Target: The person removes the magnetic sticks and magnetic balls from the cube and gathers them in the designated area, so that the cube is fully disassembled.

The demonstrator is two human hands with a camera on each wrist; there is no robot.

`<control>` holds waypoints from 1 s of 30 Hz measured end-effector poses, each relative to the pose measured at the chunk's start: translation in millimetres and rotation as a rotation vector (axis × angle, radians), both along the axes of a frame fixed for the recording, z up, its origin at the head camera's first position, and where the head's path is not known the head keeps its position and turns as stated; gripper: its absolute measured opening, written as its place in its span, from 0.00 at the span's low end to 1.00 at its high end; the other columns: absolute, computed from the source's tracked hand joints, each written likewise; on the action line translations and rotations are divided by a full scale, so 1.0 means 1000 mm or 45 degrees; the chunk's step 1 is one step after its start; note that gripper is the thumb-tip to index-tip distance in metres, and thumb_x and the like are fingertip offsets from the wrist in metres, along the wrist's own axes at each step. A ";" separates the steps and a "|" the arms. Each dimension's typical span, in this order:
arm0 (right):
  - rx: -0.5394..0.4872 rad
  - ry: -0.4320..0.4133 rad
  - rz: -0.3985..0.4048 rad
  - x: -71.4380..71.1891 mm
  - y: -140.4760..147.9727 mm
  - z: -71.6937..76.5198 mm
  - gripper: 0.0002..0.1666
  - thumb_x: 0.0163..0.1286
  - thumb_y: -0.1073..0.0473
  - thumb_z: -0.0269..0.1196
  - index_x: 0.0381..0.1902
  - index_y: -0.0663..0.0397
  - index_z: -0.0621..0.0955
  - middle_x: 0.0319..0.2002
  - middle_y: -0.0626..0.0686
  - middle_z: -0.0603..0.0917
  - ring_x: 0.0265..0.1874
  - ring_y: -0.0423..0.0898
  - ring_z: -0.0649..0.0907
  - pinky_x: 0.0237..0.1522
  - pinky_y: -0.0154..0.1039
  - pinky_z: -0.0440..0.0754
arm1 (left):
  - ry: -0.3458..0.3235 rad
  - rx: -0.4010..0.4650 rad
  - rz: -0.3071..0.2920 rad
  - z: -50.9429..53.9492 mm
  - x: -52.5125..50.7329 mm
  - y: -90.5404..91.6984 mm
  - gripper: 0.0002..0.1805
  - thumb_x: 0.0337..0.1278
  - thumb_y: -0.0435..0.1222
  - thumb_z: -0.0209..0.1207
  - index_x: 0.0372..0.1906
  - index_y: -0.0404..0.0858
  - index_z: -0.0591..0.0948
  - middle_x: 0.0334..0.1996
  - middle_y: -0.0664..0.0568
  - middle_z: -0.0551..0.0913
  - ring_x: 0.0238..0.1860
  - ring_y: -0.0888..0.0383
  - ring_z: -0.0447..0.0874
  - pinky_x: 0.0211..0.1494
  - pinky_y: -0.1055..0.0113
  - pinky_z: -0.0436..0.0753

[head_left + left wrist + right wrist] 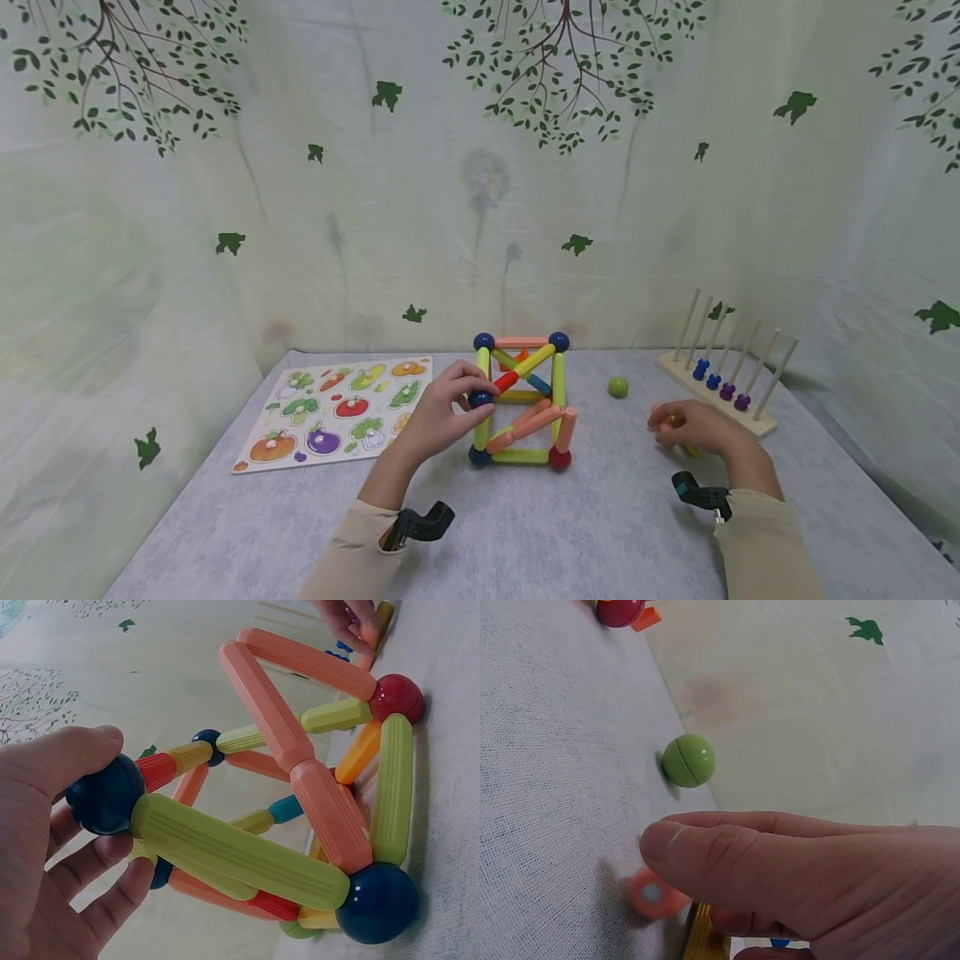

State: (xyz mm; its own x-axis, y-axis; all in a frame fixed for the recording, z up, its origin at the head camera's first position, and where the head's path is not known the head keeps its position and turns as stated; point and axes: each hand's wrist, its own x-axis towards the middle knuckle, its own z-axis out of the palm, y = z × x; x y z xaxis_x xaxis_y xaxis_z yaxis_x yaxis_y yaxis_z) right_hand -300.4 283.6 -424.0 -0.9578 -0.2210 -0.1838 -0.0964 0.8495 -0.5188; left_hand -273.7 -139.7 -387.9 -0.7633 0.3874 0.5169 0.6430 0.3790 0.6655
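A frame built of magnetic rods and balls (521, 457) stands on the table, in blue, red, lime, yellow and salmon. At its near upper left corner my left hand (442, 412) grips a blue ball (105, 796) between thumb and fingers. A folded pair of salmon rods (262, 705) slants across the near side, joined to a red ball (396, 697). To the right, my right hand (705, 429) is low over the table, thumb and fingers pinching a salmon rod (651, 892). Beside that rod lies a yellow rod (707, 934), partly covered by the hand.
A green ball (618, 387) sits on the table between the frame and my right hand. On the left lies a vegetable puzzle board (360, 455). A wooden peg rack (750, 419) with blue and purple pieces stands at the right, just beyond my right hand.
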 end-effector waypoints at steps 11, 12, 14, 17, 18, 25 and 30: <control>0.015 0.093 -0.174 -0.002 0.000 -0.001 0.24 0.67 0.49 0.67 0.58 0.52 0.80 0.50 0.64 0.78 0.44 0.58 0.77 0.40 0.48 0.79 | -0.004 -0.002 0.002 0.000 0.000 0.000 0.10 0.57 0.32 0.69 0.44 0.44 0.87 0.47 0.52 0.78 0.45 0.58 0.77 0.43 0.70 0.83; 0.026 0.106 -0.198 -0.002 0.000 -0.001 0.26 0.67 0.48 0.67 0.59 0.52 0.79 0.53 0.66 0.77 0.46 0.60 0.77 0.42 0.51 0.80 | -0.005 -0.002 0.002 0.000 0.000 0.000 0.10 0.57 0.32 0.69 0.44 0.44 0.87 0.47 0.52 0.78 0.45 0.58 0.77 0.43 0.70 0.83; 0.032 0.114 -0.226 -0.002 0.000 -0.003 0.29 0.66 0.47 0.67 0.61 0.53 0.78 0.58 0.70 0.73 0.51 0.64 0.76 0.46 0.58 0.80 | -0.003 -0.001 0.002 0.000 0.000 0.000 0.10 0.57 0.32 0.69 0.44 0.44 0.87 0.47 0.52 0.78 0.44 0.58 0.77 0.43 0.70 0.83; 0.050 0.101 -0.238 -0.004 0.000 -0.006 0.32 0.66 0.45 0.67 0.63 0.52 0.76 0.60 0.72 0.70 0.53 0.65 0.75 0.49 0.62 0.78 | -0.003 0.001 0.001 0.000 0.000 0.000 0.10 0.58 0.32 0.68 0.44 0.44 0.87 0.47 0.52 0.78 0.44 0.58 0.77 0.43 0.70 0.83; 0.061 0.102 -0.233 -0.004 0.000 -0.007 0.32 0.66 0.45 0.67 0.64 0.52 0.76 0.60 0.72 0.71 0.53 0.65 0.75 0.50 0.63 0.78 | -0.003 0.001 0.001 0.000 0.000 0.000 0.10 0.58 0.32 0.68 0.44 0.44 0.87 0.47 0.52 0.78 0.44 0.58 0.77 0.43 0.70 0.83; 0.108 0.132 -0.232 -0.009 -0.003 -0.014 0.30 0.65 0.48 0.67 0.62 0.52 0.76 0.58 0.71 0.72 0.49 0.63 0.77 0.49 0.62 0.78 | 0.001 0.001 0.004 -0.001 0.000 -0.001 0.10 0.58 0.32 0.68 0.44 0.44 0.87 0.47 0.52 0.78 0.44 0.58 0.77 0.43 0.70 0.83; 0.104 0.152 -0.252 -0.010 -0.004 -0.015 0.30 0.61 0.55 0.66 0.62 0.53 0.76 0.57 0.70 0.73 0.45 0.60 0.76 0.47 0.59 0.79 | -0.002 0.007 -0.005 -0.001 0.000 0.000 0.10 0.57 0.32 0.69 0.44 0.43 0.87 0.47 0.52 0.78 0.44 0.57 0.77 0.43 0.70 0.83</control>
State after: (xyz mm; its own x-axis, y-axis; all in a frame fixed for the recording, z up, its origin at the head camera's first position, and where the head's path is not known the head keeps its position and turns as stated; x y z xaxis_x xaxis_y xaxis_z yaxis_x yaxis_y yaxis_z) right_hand -310.4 279.1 -439.5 -0.9970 -0.0157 -0.0763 0.0197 0.8967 -0.4423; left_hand -274.0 -139.7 -388.9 -0.7627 0.3878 0.5176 0.6433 0.3731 0.6685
